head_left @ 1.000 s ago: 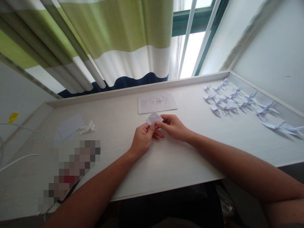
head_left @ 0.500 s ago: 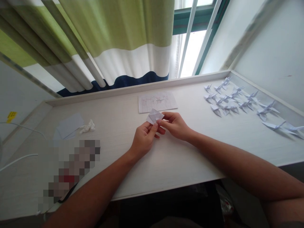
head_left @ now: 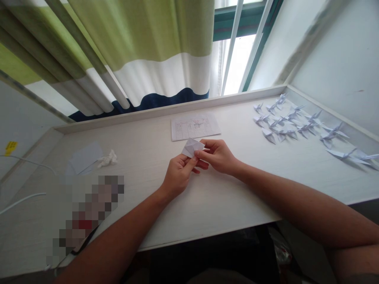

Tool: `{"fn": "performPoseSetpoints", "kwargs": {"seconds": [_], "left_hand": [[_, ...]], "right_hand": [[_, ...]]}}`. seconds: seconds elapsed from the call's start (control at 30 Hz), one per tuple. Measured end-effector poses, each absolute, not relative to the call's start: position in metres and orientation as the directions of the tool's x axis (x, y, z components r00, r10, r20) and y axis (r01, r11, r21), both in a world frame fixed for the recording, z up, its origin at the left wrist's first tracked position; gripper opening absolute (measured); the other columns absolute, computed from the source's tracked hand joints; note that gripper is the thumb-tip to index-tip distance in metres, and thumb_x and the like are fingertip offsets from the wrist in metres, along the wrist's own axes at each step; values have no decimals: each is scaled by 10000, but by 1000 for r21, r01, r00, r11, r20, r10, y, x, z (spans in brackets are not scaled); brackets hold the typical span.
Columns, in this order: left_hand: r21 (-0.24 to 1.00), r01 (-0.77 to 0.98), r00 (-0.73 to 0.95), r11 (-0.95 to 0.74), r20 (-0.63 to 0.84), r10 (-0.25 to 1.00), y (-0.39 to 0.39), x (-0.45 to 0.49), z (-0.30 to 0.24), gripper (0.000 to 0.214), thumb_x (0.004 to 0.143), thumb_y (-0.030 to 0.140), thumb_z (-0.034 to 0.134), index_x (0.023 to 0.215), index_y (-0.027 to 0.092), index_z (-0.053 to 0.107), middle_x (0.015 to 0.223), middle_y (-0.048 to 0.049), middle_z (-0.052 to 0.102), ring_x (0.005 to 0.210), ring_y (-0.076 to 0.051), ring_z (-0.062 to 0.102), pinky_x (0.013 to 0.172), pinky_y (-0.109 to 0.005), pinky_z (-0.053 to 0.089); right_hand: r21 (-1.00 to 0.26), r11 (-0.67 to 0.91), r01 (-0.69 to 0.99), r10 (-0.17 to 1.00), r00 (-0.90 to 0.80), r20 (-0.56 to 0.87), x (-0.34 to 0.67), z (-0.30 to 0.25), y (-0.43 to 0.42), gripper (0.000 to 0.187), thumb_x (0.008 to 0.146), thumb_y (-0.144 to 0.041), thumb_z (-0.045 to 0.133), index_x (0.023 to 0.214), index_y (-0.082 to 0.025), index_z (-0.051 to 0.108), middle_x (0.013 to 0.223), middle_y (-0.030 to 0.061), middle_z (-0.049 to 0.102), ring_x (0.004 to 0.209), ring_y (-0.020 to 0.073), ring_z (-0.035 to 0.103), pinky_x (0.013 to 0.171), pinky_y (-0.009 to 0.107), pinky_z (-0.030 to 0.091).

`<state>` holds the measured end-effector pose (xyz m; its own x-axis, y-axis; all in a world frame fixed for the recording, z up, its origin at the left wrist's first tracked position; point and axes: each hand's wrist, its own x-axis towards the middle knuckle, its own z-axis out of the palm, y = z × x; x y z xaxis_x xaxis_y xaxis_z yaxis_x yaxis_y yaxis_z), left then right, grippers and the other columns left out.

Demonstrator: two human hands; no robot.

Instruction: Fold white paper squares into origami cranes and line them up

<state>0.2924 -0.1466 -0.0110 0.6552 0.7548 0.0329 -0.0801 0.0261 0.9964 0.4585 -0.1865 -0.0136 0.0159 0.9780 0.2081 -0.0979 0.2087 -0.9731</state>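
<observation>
Left hand (head_left: 177, 175) and right hand (head_left: 218, 156) met above white table (head_left: 213, 197) — both pinched small folded white paper (head_left: 192, 147) between thumb and fingertips, other fingers curled. Paper was raised just off table, near its middle, just in front of printed sheet (head_left: 194, 126). Row of finished paper cranes (head_left: 291, 124) lay well apart at far right — crumpled tissue (head_left: 108, 158) and blank sheet (head_left: 84, 157) lay left.

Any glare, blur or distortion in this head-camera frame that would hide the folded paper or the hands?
Head view: window blown out white; wide-angle bending at the edges; a pixelated block lower left. The folded paper, left hand and right hand sit in even light, fairly sharp.
</observation>
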Motion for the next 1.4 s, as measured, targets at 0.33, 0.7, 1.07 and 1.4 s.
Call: {"fn": "performPoseSetpoints", "kwargs": {"seconds": [0.33, 0.7, 1.07, 1.4], "left_hand": [[998, -46, 635, 44, -5, 772, -152, 295, -9, 338, 893, 469, 765, 948, 135, 756, 838, -125, 831, 877, -276, 807, 666, -310, 596], [997, -24, 602, 76, -46, 797, -151, 295, -12, 407, 863, 530, 786, 924, 128, 763, 806, -126, 818, 814, -282, 808, 667, -339, 610], [994, -62, 574, 87, -36, 818, -149, 296, -8, 414, 870, 541, 775, 852, 128, 757, 711, -85, 775, 719, -244, 787, 646, -320, 612], [998, 46, 425, -54, 29, 905, -134, 290, -18, 418, 892, 584, 742, 968, 189, 628, 809, -28, 680, 682, -173, 685, 526, -255, 513]], "right_hand": [[-958, 277, 78, 949, 136, 285, 459, -10, -185, 542, 932, -596, 688, 602, -196, 530, 565, -32, 521, 560, 99, 436, 549, 270, 355], [-951, 276, 137, 939, 173, 297, 456, -11, -186, 478, 935, -588, 668, 666, -211, 551, 624, -17, 553, 602, 124, 463, 580, 282, 383], [-965, 262, 24, 960, 101, 263, 452, -6, -190, 402, 995, -458, 570, 671, -221, 566, 492, -30, 560, 536, 133, 506, 605, 302, 479], [-964, 231, 130, 950, 184, 253, 455, -11, -186, 390, 893, -485, 720, 648, -205, 605, 647, 13, 672, 647, 157, 649, 645, 298, 541]]}}
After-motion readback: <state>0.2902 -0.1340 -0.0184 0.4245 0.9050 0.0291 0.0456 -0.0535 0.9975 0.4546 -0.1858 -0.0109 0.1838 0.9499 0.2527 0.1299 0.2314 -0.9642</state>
